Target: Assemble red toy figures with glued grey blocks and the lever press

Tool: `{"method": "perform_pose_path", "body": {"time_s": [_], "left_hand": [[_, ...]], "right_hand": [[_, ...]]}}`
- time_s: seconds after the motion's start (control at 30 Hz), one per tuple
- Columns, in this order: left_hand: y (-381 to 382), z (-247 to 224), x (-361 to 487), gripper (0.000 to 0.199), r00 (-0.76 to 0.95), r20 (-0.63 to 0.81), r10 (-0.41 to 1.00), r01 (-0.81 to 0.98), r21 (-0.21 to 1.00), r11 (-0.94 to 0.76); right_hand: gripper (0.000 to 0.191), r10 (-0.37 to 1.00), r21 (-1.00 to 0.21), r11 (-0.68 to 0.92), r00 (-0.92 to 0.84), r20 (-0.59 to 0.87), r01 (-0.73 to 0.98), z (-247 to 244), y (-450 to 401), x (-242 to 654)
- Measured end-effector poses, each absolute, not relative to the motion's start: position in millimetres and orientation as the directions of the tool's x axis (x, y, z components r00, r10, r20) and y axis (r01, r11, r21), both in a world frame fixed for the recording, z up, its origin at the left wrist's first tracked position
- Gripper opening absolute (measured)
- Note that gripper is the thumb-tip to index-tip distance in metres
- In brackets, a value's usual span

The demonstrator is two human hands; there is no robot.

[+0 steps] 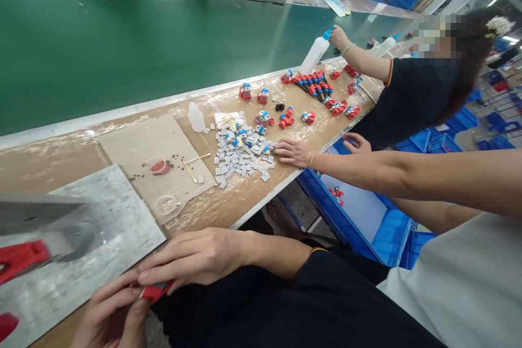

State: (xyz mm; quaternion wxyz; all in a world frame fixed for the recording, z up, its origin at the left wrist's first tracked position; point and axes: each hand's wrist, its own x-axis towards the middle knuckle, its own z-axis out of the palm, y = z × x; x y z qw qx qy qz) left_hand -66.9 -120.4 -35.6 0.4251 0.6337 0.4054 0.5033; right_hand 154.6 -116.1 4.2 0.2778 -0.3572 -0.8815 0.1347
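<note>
At the bottom left, a small red plastic piece (155, 291) with a grey patch is pinched between my two hands. My left hand (112, 310) has its thumb and fingers closed on the piece from below. From the other side my right hand (199, 256) reaches over, its fingers laid together on the same piece and hiding much of it. Beside both hands lies a grey metal plate (118, 234) on the bench, carrying a metal fixture with red parts (24, 261) at the left edge.
Cardboard (150, 141) holds a small dish of red paint (159, 166) and sticks. Grey square tiles (240, 160) lie heaped beyond it, near a co-worker's hand (293, 152). Another person holds a white bottle (315, 54). A green belt (134, 38) runs behind; blue crates (359, 223) stand right.
</note>
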Motion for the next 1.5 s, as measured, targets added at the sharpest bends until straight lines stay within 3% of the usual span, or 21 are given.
{"method": "perform_pose_path", "body": {"time_s": [0.17,0.3,0.37,0.43,0.57,0.73,0.83,0.9,0.97,1.07,1.17,1.27,1.37,1.5], "left_hand": [[-120.5,-20.8,-58.9,0.007,0.214,0.371,0.904,0.066,0.917,-0.392],[-119.3,-13.9,-57.9,0.01,0.244,0.419,0.875,0.106,0.885,-0.453],[-120.5,-14.0,-58.7,0.009,0.267,0.422,0.866,0.134,0.874,-0.467],[-123.1,-15.5,-57.9,0.008,0.272,0.413,0.869,0.134,0.878,-0.46],[-128.0,-19.4,-50.4,0.008,0.234,0.355,0.905,0.115,0.914,-0.389],[-127.4,-21.8,-38.4,0.014,0.256,0.191,0.948,-0.045,0.982,-0.186],[-125.3,-22.7,-35.4,0.022,0.248,0.093,0.964,-0.151,0.987,-0.056],[-123.9,-23.1,-36.1,0.022,0.239,0.068,0.969,-0.198,0.98,-0.019],[-122.5,-23.9,-37.8,0.022,0.233,0.081,0.969,-0.225,0.974,-0.027],[-121.6,-26.9,-39.8,0.023,0.215,0.084,0.973,-0.223,0.974,-0.035],[-122.6,-32.9,-40.1,0.028,0.133,0.073,0.988,-0.186,0.981,-0.048],[-123.6,-38.4,-40.7,0.029,0.055,0.105,0.993,-0.183,0.979,-0.093],[-122.6,-38.7,-43.9,0.024,0.053,0.118,0.992,-0.201,0.974,-0.105],[-120.2,-31.5,-52.2,0.013,0.071,0.066,0.995,-0.17,0.984,-0.053]], "right_hand": [[0.02,0.657,-0.499,0.75,-0.576,0.487,0.433,-10.1,-115.0,155.0],[0.01,0.666,-0.545,0.746,-0.396,0.633,0.384,-18.6,-122.3,151.4],[0.011,0.634,-0.528,0.769,-0.327,0.701,0.359,-21.8,-124.7,151.5],[0.016,0.592,-0.481,0.802,-0.365,0.718,0.354,-25.0,-125.3,153.6],[0.024,0.623,-0.464,0.782,-0.481,0.617,0.417,-34.2,-125.7,156.6],[0.035,0.66,-0.531,0.739,-0.282,0.697,0.415,-38.7,-127.9,158.0],[0.047,0.685,-0.566,0.718,-0.265,0.679,0.405,-24.4,-120.7,184.4],[0.044,0.783,-0.612,0.591,-0.187,0.594,0.526,-11.0,-108.3,216.6],[0.033,0.864,-0.638,0.349,0.028,0.503,0.687,0.3,-90.4,252.5],[0.03,0.908,-0.586,0.082,0.182,0.377,0.806,7.7,-62.9,292.7],[0.033,0.934,-0.513,0.024,0.163,0.317,0.858,5.3,-49.1,304.2],[0.029,0.93,-0.489,0.073,0.118,0.349,0.869,-0.3,-51.2,292.8],[0.024,0.901,-0.496,0.354,-0.147,0.409,0.793,-4.6,-56.9,268.9],[0.03,0.791,-0.515,0.611,-0.483,0.375,0.602,-8.0,-56.0,226.1]]}}
